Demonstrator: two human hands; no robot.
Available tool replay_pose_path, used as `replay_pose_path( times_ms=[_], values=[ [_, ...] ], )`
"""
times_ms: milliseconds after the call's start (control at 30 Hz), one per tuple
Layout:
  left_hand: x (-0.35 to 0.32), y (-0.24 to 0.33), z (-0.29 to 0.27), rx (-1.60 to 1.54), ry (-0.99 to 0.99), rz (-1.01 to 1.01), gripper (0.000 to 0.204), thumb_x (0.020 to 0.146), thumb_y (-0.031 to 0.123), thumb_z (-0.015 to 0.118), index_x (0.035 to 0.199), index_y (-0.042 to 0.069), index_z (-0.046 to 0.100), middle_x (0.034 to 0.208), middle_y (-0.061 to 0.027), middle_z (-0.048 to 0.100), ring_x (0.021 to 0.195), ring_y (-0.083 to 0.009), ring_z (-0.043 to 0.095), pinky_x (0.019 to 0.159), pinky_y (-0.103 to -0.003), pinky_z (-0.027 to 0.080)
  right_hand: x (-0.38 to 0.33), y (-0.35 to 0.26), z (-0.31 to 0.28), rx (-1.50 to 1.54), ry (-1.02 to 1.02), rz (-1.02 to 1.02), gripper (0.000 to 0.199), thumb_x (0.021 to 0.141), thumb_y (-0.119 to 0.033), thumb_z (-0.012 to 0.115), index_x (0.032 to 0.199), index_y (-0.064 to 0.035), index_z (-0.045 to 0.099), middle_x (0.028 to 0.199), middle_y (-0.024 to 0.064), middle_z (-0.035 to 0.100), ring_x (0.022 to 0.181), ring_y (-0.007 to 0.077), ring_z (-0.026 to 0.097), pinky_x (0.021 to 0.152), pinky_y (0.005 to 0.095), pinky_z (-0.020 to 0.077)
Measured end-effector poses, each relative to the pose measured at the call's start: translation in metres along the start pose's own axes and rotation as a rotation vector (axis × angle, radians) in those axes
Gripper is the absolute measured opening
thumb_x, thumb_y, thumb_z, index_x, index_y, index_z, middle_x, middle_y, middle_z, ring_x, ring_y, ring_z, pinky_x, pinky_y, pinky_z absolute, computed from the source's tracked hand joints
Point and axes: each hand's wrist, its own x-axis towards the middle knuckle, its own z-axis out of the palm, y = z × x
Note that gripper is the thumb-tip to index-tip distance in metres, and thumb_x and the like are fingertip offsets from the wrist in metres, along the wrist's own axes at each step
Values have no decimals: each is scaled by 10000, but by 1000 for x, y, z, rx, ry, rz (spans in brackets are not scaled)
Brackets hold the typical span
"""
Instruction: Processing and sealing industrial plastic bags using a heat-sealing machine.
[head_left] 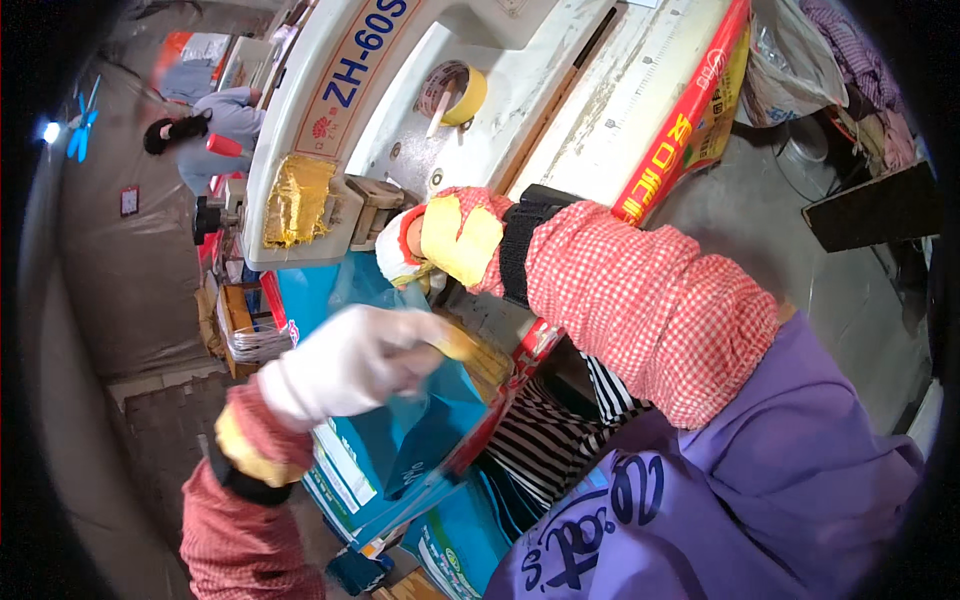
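My left hand point(350, 365), in a white glove, is over a teal printed bag point(445, 425). Its fingers are bent and smeared by motion, with yellow at one fingertip; whether it grips anything does not show. Just beyond that fingertip is a yellowish-brown patch point(485, 362) beside the bag's red-edged side. Beneath the edge of a white machine point(300, 130) is my right hand point(400, 250), in a white glove with a red edge. Most of its fingers are hidden, so its hold cannot be made out. Yellow tape point(460, 240) covers its cuff.
A yellow tape roll point(465, 97) rests in the machine's recess. Alongside runs a worn white bed with a ruler scale point(620, 110) and a red strip point(690, 115). A whitish plastic bag point(790, 70) stands right of it. Another person point(215, 130) is at the far left.
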Motion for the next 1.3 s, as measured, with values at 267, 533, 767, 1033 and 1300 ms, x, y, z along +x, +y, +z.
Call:
replay_pose_path(
  times_ms=[267, 533, 767, 1033, 1300],
  values=[
    [-91, 44, 40, 1032, -452, -662, 463, 768, 477, 549, 658, 41, 659, 596, -118, 593, 604, -251, 631, 533, -353, 488, -1, -7, 22, -153, 155, -159, 159, 628, -121, 614, 779, -75, 635, 711, 154, 626, 657, 289, 631, 578, 363, 503],
    [-21, 47, 144, 1016, -390, 332, 93, 606, 180, 597, 550, 108, 608, 563, -72, 576, 535, -255, 598, 462, -367, 446, -35, -76, 44, -813, -478, -498, 135, 741, -156, 559, 752, -41, 629, 597, 60, 589, 579, 195, 603, 493, 339, 467],
    [3, 86, 99, 1020, -550, 114, 298, 816, 339, 522, 690, 91, 627, 623, -80, 585, 626, -270, 607, 506, -391, 464, -77, -42, 102, -876, -3, 24, 196, 732, -174, 543, 854, -26, 587, 561, 40, 533, 500, 182, 528, 344, 352, 345],
    [-38, 17, 91, 1349, 6, -185, 90, 681, 162, 607, 638, 93, 647, 563, -40, 576, 570, -215, 605, 452, -336, 434, -3, -47, 113, -561, -190, 227, 332, 777, -163, 513, 1042, 24, 585, 697, 107, 610, 644, 240, 594, 514, 373, 450],
    [-17, 33, 24, 1565, -310, -489, 102, 750, 190, 590, 757, 183, 692, 725, 22, 648, 697, -174, 619, 581, -339, 382, 6, -32, 173, -1083, 150, 338, 391, 760, -168, 515, 1061, 76, 564, 643, 99, 601, 585, 238, 563, 504, 407, 436]
  ],
)
